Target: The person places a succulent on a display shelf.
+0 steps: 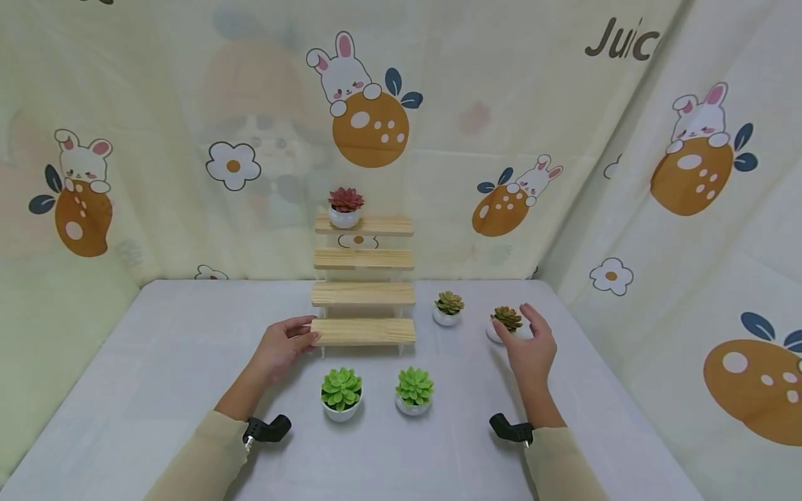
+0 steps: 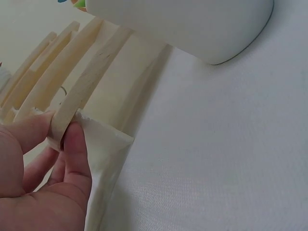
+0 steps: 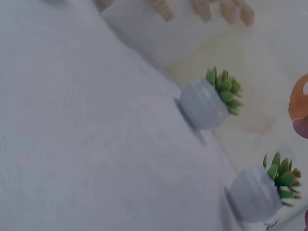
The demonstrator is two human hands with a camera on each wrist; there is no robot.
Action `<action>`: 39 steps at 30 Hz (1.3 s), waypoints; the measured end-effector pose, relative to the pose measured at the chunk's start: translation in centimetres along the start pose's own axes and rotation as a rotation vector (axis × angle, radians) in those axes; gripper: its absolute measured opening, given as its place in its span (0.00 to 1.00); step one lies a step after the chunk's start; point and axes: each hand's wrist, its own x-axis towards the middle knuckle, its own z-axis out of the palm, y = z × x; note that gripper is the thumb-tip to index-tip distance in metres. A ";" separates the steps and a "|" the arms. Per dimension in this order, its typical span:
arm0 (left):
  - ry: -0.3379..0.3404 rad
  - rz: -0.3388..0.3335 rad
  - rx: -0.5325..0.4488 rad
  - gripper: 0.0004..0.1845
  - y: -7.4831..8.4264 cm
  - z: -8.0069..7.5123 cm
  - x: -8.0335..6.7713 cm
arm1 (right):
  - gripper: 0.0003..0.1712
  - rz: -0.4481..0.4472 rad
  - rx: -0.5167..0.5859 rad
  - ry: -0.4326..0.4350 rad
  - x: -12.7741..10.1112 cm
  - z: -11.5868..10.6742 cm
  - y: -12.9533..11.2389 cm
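A four-step wooden shelf (image 1: 363, 296) stands mid-table, with a red succulent (image 1: 345, 207) on its top step. My left hand (image 1: 308, 337) pinches the left end of the lowest step (image 2: 91, 77) between thumb (image 2: 74, 144) and fingers. My right hand (image 1: 514, 319) hovers with spread, curved fingers around a brownish succulent in a white pot (image 1: 505, 317), right of the shelf; I see no firm grip. The right wrist view is blurred and shows that pot (image 3: 255, 195) close by.
An olive succulent (image 1: 448, 307) stands between the shelf and my right hand, also in the right wrist view (image 3: 207, 101). Two bright green succulents (image 1: 341, 394) (image 1: 414, 390) stand in front of the shelf. A printed curtain (image 1: 564, 139) closes off the back and right.
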 end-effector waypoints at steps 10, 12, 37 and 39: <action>-0.007 0.002 -0.035 0.26 0.2 0.0 -0.2 | 0.53 0.274 0.023 -0.137 0.1 0.2 1.9; -0.009 0.007 -0.042 0.27 0.2 0.0 -0.2 | 0.55 0.316 0.034 -0.169 0.2 0.3 2.1; -0.010 0.014 -0.063 0.26 0.2 0.0 -0.2 | 0.46 0.341 -0.104 -0.195 0.5 0.9 2.9; -0.010 0.013 -0.067 0.26 0.2 0.0 -0.2 | 0.46 0.344 -0.109 -0.195 0.4 1.0 2.9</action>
